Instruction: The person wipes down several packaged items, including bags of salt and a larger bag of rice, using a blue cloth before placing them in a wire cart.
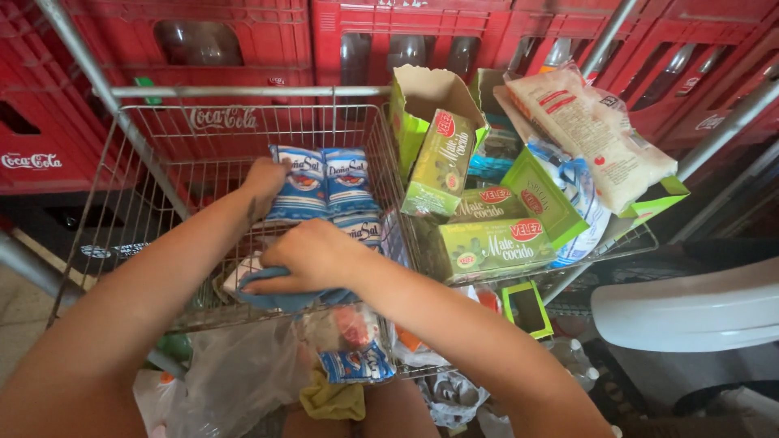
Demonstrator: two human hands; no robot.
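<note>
My left hand (264, 180) reaches into a wire basket shelf (162, 138) and grips the left edge of a stack of blue-and-white bags (324, 182). My right hand (312, 253) is closed on a blue cloth (280, 298), pressed on the basket floor in front of those bags. A pale packet (238, 272) lies just left of the cloth.
Green boxes (487, 243) and a clear bag of white grains (596, 134) fill the neighbouring basket on the right. Red bottle crates (268, 40) stand behind. Below hang a clear plastic bag (243, 373), a small blue-and-white bag (357, 365) and a yellow cloth (333, 401). A white curved object (690, 312) sits at right.
</note>
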